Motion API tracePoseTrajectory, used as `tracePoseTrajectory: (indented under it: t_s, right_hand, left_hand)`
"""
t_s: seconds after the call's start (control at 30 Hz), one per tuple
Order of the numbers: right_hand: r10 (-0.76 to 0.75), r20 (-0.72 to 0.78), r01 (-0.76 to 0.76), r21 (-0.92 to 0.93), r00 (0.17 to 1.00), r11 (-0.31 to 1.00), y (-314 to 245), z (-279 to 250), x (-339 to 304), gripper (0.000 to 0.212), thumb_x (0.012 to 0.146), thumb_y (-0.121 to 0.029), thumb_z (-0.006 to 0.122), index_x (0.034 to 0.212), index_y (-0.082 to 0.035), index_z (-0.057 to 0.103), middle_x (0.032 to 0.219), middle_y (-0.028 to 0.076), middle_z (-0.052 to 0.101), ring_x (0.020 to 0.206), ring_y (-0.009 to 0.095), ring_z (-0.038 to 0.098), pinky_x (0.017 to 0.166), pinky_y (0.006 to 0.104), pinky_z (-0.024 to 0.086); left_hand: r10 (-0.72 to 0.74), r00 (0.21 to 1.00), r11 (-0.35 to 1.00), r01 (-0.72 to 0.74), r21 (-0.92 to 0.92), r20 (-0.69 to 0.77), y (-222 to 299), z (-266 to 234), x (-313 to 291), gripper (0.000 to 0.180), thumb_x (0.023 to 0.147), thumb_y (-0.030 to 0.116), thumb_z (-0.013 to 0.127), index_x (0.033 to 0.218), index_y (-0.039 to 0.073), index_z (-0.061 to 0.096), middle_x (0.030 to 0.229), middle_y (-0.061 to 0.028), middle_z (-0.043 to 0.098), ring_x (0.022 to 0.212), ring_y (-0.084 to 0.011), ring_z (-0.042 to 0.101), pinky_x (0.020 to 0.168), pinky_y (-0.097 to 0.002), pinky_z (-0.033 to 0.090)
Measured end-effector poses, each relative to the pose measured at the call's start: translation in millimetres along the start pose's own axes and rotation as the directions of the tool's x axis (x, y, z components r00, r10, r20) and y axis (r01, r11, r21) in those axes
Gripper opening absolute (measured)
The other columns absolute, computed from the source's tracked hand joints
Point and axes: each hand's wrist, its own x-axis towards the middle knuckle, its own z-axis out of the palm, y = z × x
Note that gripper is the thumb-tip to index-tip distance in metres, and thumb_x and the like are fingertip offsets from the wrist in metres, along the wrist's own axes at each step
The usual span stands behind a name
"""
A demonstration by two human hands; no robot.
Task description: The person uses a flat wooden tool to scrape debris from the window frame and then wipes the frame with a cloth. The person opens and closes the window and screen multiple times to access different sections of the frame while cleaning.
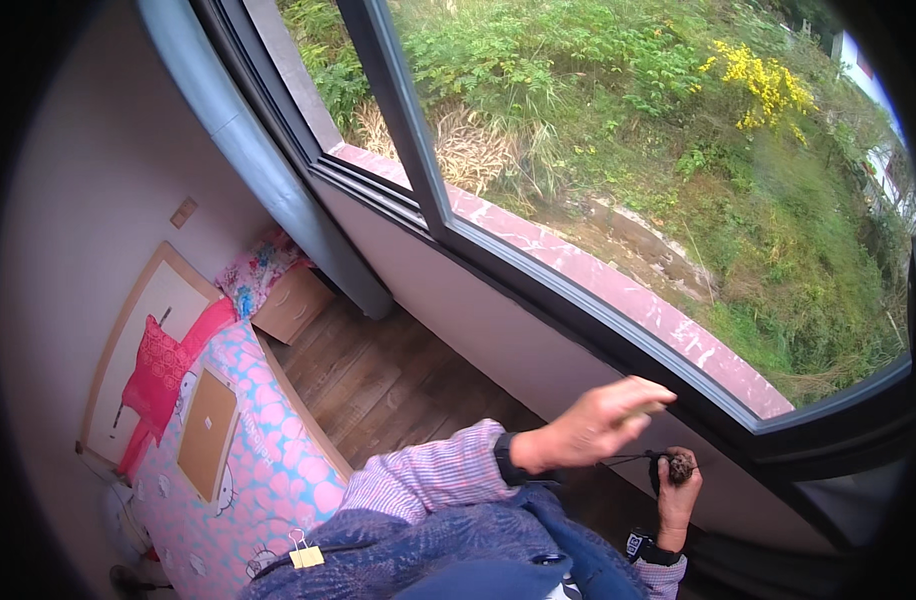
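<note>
My left hand (593,425) is raised in front of the wall just below the window frame, its fingers drawn together. Something tan seems to show at the fingertips, too small to name. Lower and to the right, my right hand (678,490) is closed round a dark bundle with a fuzzy brown, rounded end (681,464). A thin dark cord (630,458) runs leftward from that bundle and passes below my left hand; its far end is hidden. Dark bands circle both wrists.
A dark-framed window (598,315) with a pinkish stone sill (618,280) fills the upper right. At left are a bed (268,440) with a framed board (208,425) and red pillow (153,380), a nightstand (293,305) and a blue-grey curtain (268,150). Wood floor (378,370) lies between.
</note>
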Motion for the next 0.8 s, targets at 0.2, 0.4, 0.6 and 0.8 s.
tracePoseTrajectory:
  t_s: [0.2, 0.4, 0.6, 0.8]
  right_hand:
    - [-0.020, 0.131, 0.018, 0.016, 0.991, 1.000, -70.2, 76.3, 8.8, 0.016, 0.085, -0.001, 0.073, 0.099, -0.001, 0.066, 0.084, 0.003, 0.064, 0.078, 0.011, 0.060, 0.074, 0.0267, 0.050]
    - [-0.109, 0.103, 0.095, 0.136, 0.989, 0.986, -139.4, 154.9, 14.6, 0.020, 0.084, -0.001, 0.075, 0.102, -0.001, 0.068, 0.091, 0.004, 0.062, 0.085, 0.013, 0.060, 0.079, 0.0266, 0.048]
    - [0.018, 0.175, -0.036, 0.101, 0.984, 0.994, -158.7, 184.5, 17.2, 0.025, 0.080, 0.000, 0.077, 0.103, -0.004, 0.069, 0.091, 0.008, 0.068, 0.084, 0.019, 0.065, 0.078, 0.0309, 0.052]
    - [-0.021, 0.308, 0.027, -0.016, 0.951, 0.999, -115.1, 199.1, 20.8, 0.027, 0.076, -0.006, 0.082, 0.100, -0.008, 0.071, 0.092, 0.010, 0.070, 0.088, 0.028, 0.066, 0.081, 0.0358, 0.054]
  left_hand:
    - [-0.270, 0.803, 0.962, 0.248, -0.114, -0.531, 14.9, -151.7, -68.5, 0.027, 0.102, 0.001, 0.047, 0.125, 0.002, 0.063, 0.107, -0.0058, 0.067, 0.085, -0.0085, 0.065, 0.066, -0.0199, 0.052]
    - [-0.142, 0.694, 0.984, 0.175, -0.027, -0.706, 17.2, -267.8, -106.5, 0.018, 0.104, 0.007, 0.053, 0.116, 0.002, 0.065, 0.086, -0.0012, 0.063, 0.059, -0.0015, 0.047, 0.050, -0.0162, 0.035]
    - [-0.389, 0.654, 0.880, 0.473, -0.050, -0.649, -15.4, -292.3, -147.3, 0.014, 0.101, 0.006, 0.056, 0.110, 0.003, 0.066, 0.078, 0.0033, 0.057, 0.061, -0.0017, 0.045, 0.055, -0.0181, 0.036]
    - [-0.578, 0.502, 0.664, 0.748, -0.013, -0.644, -56.5, -254.1, -208.5, 0.009, 0.094, 0.004, 0.063, 0.100, 0.002, 0.069, 0.071, 0.0079, 0.051, 0.063, -0.0021, 0.044, 0.057, -0.0214, 0.036]
